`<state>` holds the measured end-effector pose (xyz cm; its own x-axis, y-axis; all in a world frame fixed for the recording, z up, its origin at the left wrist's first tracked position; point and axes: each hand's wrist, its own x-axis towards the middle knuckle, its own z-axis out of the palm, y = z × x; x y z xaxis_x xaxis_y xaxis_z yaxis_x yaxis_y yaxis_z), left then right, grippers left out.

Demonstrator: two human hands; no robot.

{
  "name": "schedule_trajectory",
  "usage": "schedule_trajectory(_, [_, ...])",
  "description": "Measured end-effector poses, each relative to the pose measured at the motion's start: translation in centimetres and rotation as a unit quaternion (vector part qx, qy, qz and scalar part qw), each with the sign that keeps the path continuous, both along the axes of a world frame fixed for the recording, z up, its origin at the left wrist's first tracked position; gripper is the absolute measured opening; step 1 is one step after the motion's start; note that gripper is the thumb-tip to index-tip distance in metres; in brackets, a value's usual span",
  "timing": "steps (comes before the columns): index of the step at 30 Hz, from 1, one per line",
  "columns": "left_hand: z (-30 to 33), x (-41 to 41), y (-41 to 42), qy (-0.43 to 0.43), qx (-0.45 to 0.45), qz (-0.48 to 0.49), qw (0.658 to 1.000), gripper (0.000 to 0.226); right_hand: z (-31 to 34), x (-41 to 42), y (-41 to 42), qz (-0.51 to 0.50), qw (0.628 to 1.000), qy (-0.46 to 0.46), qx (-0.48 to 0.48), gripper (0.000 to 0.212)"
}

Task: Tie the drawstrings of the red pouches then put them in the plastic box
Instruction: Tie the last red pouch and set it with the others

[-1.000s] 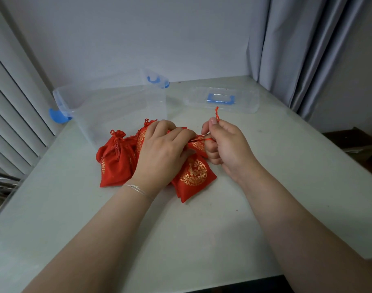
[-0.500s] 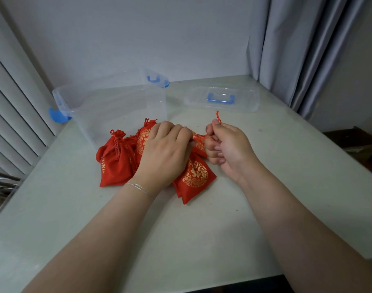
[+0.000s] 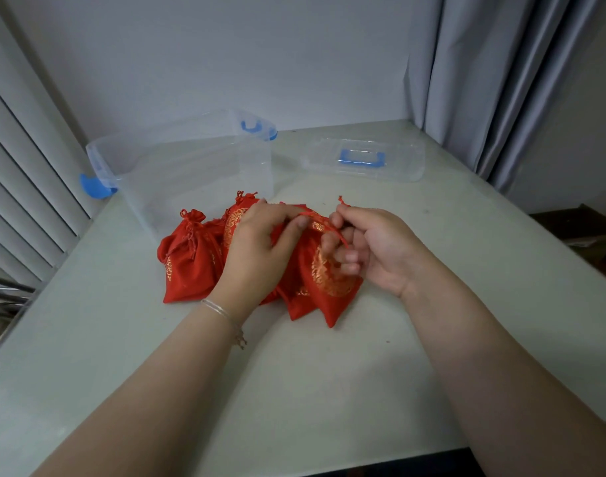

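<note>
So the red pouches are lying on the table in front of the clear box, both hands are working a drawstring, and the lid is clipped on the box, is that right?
Not quite. The head view shows the lid lying on the table to the right of the clear box, which stands open. The rest holds: the red pouches lie in front of the box, and the left hand and right hand work a drawstring.
</note>
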<state>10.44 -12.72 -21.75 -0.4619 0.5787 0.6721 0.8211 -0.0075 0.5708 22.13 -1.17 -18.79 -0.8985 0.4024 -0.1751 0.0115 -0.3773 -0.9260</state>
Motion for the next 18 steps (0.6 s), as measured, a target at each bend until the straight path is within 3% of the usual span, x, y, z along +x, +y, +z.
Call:
schedule_trajectory(3, [0.7,-0.1,-0.2,-0.165,0.01,-0.028,0.986,0.019,0.2,0.4,0.1,0.033,0.996,-0.061,0.047,0.031])
schedule_trajectory(7, [1.2,-0.2,-0.6,-0.191,-0.035,-0.043,0.98,0.018,0.1,0.7,0.6,0.018,0.979,-0.131,0.156,0.033])
schedule_trajectory(9, [1.4,-0.2,-0.7,-0.185,-0.057,-0.052,0.98,0.014,-0.6,0.6,1.2,-0.067,0.93,-0.131,0.338,0.021])
schedule_trajectory(11, [1.6,-0.2,-0.7,-0.179,-0.071,-0.072,0.979,0.011,-0.9,0.3,1.7,-0.162,0.864,-0.034,0.476,0.01])
schedule_trajectory(12, [1.5,-0.1,-0.7,-0.172,-0.077,-0.085,0.978,0.012,-1.0,0.2,1.8,-0.158,0.849,0.009,0.504,0.018])
schedule_trajectory(15, [1.2,0.0,-0.6,-0.16,-0.086,-0.126,0.975,0.018,-1.4,-0.2,1.5,-0.01,0.869,0.017,0.495,0.029])
schedule_trajectory(18, [0.8,0.0,-0.6,-0.13,-0.088,-0.117,0.981,0.02,-2.0,-0.4,1.4,0.011,0.892,-0.012,0.451,0.026])
